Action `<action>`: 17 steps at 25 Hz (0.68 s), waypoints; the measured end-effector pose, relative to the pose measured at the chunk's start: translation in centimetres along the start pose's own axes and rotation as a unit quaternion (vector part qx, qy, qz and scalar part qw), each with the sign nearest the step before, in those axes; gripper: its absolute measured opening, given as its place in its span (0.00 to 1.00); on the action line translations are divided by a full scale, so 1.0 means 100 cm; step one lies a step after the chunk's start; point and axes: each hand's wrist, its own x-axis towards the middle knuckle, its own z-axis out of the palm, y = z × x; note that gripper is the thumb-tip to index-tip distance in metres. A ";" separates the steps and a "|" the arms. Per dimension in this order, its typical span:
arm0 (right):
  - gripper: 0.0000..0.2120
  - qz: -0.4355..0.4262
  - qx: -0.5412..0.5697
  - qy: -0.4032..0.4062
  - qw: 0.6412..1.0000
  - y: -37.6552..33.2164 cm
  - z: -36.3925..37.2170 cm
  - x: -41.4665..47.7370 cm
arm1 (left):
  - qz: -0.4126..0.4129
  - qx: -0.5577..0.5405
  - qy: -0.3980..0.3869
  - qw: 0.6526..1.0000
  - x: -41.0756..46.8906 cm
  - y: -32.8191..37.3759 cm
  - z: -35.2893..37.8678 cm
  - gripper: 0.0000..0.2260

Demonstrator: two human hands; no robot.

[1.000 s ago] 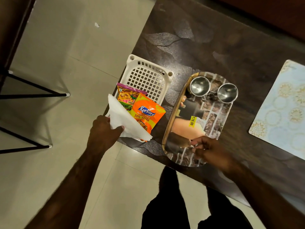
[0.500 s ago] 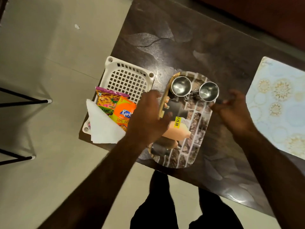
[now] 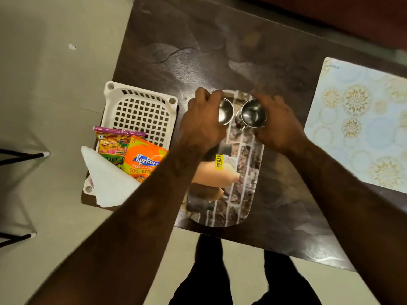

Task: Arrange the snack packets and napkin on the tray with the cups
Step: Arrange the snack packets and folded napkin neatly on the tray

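Observation:
A shiny patterned tray [image 3: 240,190] lies on the dark table, with two steel cups at its far end. My left hand [image 3: 201,121] is closed around the left cup [image 3: 225,111]. My right hand [image 3: 275,124] grips the right cup [image 3: 252,114]. To the left, a white basket [image 3: 141,108] holds an orange Kurkure packet [image 3: 141,160], a yellow-and-purple snack packet [image 3: 112,143] and a white napkin [image 3: 105,181] that hangs over the basket's near corner.
A pale patterned placemat [image 3: 361,124] lies at the right of the dark table [image 3: 198,51]. The table's near edge is close to the tray's near end. Black chair legs [image 3: 22,155] stand on the tiled floor at far left.
My left hand left the napkin and crossed to the tray's far end. My right hand moved up from the tray's near end. Each now holds a cup.

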 end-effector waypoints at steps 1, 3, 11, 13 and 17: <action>0.45 -0.011 0.023 0.002 1.000 0.002 -0.002 -0.002 | 0.012 -0.003 -0.007 1.000 0.000 -0.004 0.000 0.33; 0.46 -0.007 0.068 0.027 0.997 0.004 0.001 -0.007 | 0.003 -0.014 -0.006 1.000 -0.001 -0.011 0.001 0.35; 0.39 0.032 0.096 0.064 0.993 0.002 0.014 -0.005 | -0.028 -0.173 -0.015 0.984 -0.010 -0.022 0.002 0.37; 0.40 0.032 0.086 0.057 0.994 0.002 0.012 -0.004 | -0.025 -0.162 -0.026 0.986 -0.008 -0.023 0.000 0.37; 0.39 0.036 0.088 0.054 0.994 0.003 0.011 -0.006 | -0.018 -0.145 -0.049 0.988 -0.001 -0.024 -0.001 0.38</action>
